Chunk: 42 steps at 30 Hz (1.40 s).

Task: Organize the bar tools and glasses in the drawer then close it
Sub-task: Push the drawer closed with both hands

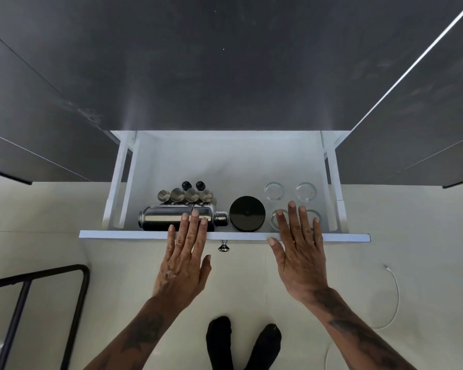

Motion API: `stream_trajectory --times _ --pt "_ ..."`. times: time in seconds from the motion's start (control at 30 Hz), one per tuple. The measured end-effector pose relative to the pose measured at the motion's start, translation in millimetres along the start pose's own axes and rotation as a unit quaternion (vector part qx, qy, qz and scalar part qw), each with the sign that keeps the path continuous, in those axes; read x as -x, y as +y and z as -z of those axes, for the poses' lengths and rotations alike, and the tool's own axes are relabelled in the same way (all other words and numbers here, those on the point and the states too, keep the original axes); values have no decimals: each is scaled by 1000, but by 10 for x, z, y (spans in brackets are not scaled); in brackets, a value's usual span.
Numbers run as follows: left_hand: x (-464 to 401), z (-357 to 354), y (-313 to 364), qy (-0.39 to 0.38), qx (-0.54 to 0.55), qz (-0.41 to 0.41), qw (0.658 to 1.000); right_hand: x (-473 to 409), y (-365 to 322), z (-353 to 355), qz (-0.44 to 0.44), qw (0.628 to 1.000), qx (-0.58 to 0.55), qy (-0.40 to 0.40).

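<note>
1. The white drawer (225,237) stands pulled out from under a dark table (225,62), its front panel nearest the person and a small metal knob (223,246) at the middle of that panel.
2. The left hand (183,259) is flat and spread wide, palm down, holding nothing; its fingers (195,222) reach over the front panel above the shaker.
3. The right hand (300,256) is likewise flat and spread wide, empty, with its fingers (292,217) over the front right part of the drawer.
4. A steel cocktail shaker (166,218) lies on its side along the front left of the drawer, its small cap (221,218) pointing right.
5. Just behind the shaker stands a row of four small steel cups (185,195), close together.
6. Behind the cups sit two small dark round stoppers (193,185), side by side.
7. A round black lid (247,213) sits near the middle of the drawer, just right of the shaker's cap.
8. Four clear glasses (290,191) stand at the right in two rows; the front pair is partly hidden by the right hand.
9. Below, on the pale floor (385,222), the person's feet in black socks (242,343) show, with a black metal frame (38,303) at the left and a white cable (394,289) at the right.
</note>
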<state>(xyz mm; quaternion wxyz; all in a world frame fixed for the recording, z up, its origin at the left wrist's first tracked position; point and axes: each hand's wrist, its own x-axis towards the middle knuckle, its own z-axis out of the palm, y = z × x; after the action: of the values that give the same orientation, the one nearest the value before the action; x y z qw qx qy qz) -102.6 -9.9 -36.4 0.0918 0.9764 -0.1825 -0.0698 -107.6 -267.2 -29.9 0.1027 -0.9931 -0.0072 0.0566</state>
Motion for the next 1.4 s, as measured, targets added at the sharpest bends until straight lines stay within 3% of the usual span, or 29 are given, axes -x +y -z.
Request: stream_trajectory --times 0.17,0.33,0.67,0.83,1.17,1.4 --pt "-265 92 -251 23 54 -33 998 -332 17 33 57 998 38 14" --pt "-383 139 -360 1 4 -27 1000 -614 8 86 74 996 41 31" --pt "-1051 334 -402 -19 -84 -5 996 -926 -310 118 -2 1000 8 -8" --pt "-1194 312 -325 3 -70 65 995 -950 -532 -20 -3 998 18 -59" --pt "-1573 258 -369 -101 -27 68 992 -1570 -503 84 -6 997 18 -79" --pt "-1931 346 -249 -145 -37 76 986 -1816 -512 88 -31 987 53 -149"
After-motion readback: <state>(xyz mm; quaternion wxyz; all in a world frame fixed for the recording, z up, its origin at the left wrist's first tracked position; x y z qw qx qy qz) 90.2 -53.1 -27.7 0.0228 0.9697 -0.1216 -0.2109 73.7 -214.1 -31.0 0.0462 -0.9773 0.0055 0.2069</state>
